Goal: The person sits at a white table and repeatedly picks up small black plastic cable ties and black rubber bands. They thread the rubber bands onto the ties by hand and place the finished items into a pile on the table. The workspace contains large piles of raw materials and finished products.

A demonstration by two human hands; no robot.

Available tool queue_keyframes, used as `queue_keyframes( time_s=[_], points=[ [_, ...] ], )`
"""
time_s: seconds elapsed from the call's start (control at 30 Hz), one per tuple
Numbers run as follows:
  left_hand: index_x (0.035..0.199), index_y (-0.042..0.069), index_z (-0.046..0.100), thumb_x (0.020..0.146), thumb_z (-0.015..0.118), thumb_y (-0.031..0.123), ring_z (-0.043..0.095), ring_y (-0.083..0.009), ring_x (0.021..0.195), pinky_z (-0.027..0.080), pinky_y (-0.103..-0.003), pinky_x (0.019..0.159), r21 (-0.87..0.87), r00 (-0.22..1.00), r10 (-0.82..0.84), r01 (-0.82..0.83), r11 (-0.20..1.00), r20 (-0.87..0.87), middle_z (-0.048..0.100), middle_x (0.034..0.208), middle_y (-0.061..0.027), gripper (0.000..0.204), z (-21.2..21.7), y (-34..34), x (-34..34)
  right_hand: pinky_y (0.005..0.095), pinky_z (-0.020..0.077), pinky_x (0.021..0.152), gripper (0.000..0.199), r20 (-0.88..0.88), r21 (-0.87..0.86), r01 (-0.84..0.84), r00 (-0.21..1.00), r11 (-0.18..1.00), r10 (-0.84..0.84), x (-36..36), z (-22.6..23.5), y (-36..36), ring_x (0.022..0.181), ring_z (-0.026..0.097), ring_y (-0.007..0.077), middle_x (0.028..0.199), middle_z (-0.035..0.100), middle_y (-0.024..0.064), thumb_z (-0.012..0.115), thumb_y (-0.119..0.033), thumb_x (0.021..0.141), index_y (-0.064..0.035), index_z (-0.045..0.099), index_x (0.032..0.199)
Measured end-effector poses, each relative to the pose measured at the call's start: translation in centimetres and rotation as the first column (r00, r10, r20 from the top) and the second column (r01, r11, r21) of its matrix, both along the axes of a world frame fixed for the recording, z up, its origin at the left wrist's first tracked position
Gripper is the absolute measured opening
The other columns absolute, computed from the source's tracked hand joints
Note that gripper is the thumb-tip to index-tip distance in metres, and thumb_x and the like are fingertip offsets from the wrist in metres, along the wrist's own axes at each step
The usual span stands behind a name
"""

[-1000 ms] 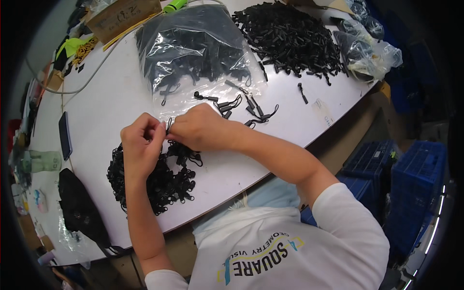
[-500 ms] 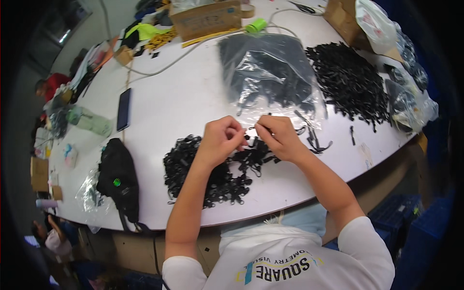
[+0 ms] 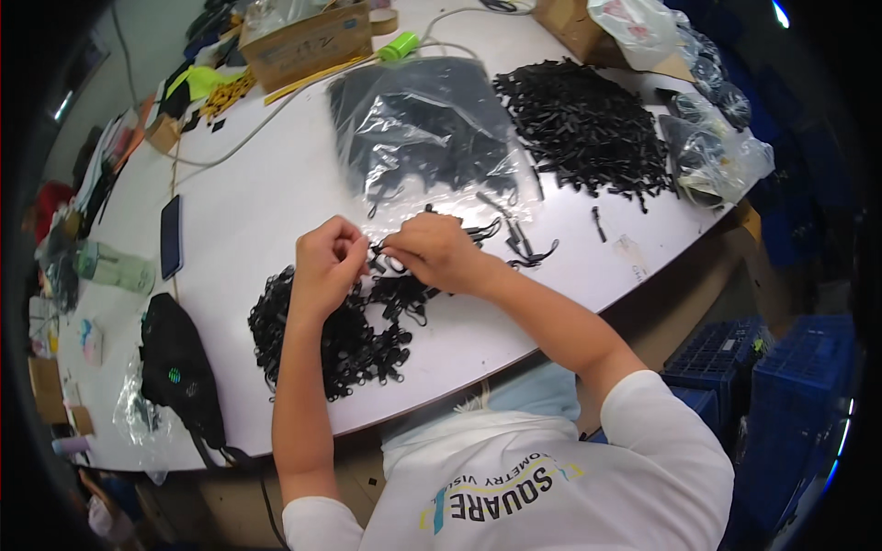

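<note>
My left hand (image 3: 329,264) and my right hand (image 3: 439,252) face each other over the table, fingertips close together. Both pinch at a small black piece (image 3: 375,249) between them; its exact shape is mostly covered by fingers. Black cord loops (image 3: 485,231) stick out beside my right hand. Under my wrists lies a heap of small black parts with ring-like ends (image 3: 344,354), and a smaller black cluster (image 3: 400,292) sits beneath my right hand. Just beyond, a clear plastic bag (image 3: 423,138) is full of black corded pieces.
A large pile of black strip-like pieces (image 3: 583,129) lies at the far right, near clear bags (image 3: 717,151). On the left are a phone (image 3: 172,237), a green bottle (image 3: 115,266) and a black pouch (image 3: 184,372). A cardboard box (image 3: 308,50) stands at the back.
The whole view has shifted, so the table things appear farther left. My hands stay close together over the same spot, the right one now turned flatter, its fingertips nearer the left.
</note>
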State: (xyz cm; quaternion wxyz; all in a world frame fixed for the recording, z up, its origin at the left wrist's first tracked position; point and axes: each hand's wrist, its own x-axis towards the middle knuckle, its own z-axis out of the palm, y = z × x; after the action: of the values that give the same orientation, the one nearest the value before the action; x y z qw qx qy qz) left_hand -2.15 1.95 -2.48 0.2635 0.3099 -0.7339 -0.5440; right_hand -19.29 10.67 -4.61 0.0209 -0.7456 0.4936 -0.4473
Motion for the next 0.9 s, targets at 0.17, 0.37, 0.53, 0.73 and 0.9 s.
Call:
queue_keyframes(
  time_s=[0.17,0.37,0.53,0.73,0.9],
  points=[
    [0.076,-0.002,0.056,0.086,0.059,0.006,0.056,-0.0067,0.048,0.040,-0.019,0.044,0.031,1.000,0.005,-0.004,1.000,-0.030,0.056,0.054,-0.0022,0.012,0.1,0.1,-0.3,0.0358,0.0411,0.054,0.008,-0.011,-0.036,0.006,1.000,0.999,-0.006,-0.3,-0.4,-0.2,0.059,0.053,0.0240,0.062,0.052,0.0056,0.067,-0.010,0.079,-0.0055,0.063,0.084],
    [0.078,-0.002,0.056,0.087,0.059,0.006,0.054,-0.0070,0.049,0.041,-0.019,0.046,0.006,1.000,0.004,-0.004,1.000,-0.014,0.057,0.057,-0.0032,0.012,0.0,0.1,-0.3,0.0353,0.0397,0.054,0.009,-0.050,-0.063,0.022,0.998,0.998,-0.025,0.0,-0.4,-0.1,0.056,0.052,0.0230,0.060,0.050,0.0043,0.067,-0.010,0.080,-0.0060,0.063,0.086],
    [0.078,-0.002,0.056,0.086,0.059,0.005,0.056,-0.0067,0.051,0.042,-0.019,0.047,-0.045,1.000,0.001,-0.001,0.999,0.010,0.057,0.057,-0.0028,0.012,0.0,0.3,-0.3,0.0347,0.0391,0.053,0.010,-0.107,-0.092,0.033,0.993,0.995,-0.042,0.2,-0.7,-0.2,0.055,0.051,0.0223,0.059,0.050,0.0038,0.068,-0.011,0.077,-0.0061,0.063,0.085],
    [0.073,-0.002,0.056,0.083,0.060,0.005,0.058,-0.0076,0.051,0.042,-0.020,0.045,-0.169,0.998,0.031,-0.023,0.985,0.050,0.057,0.057,-0.0023,0.013,-0.1,0.9,-0.7,0.0342,0.0391,0.052,0.010,-0.192,-0.075,0.087,0.976,0.993,-0.100,0.3,-0.8,0.3,0.051,0.051,0.0234,0.057,0.052,0.0037,0.068,-0.009,0.074,-0.0070,0.064,0.083],
    [0.070,-0.003,0.056,0.079,0.061,0.005,0.055,-0.0071,0.048,0.041,-0.022,0.045,-0.320,0.994,0.081,-0.054,0.946,0.073,0.056,0.052,-0.0040,0.013,0.1,0.9,-0.6,0.0359,0.0433,0.051,0.005,-0.244,0.012,0.148,0.959,0.989,-0.141,0.8,0.3,0.6,0.052,0.057,0.0245,0.057,0.056,0.0047,0.062,-0.013,0.076,-0.0099,0.059,0.074]
  ],
)
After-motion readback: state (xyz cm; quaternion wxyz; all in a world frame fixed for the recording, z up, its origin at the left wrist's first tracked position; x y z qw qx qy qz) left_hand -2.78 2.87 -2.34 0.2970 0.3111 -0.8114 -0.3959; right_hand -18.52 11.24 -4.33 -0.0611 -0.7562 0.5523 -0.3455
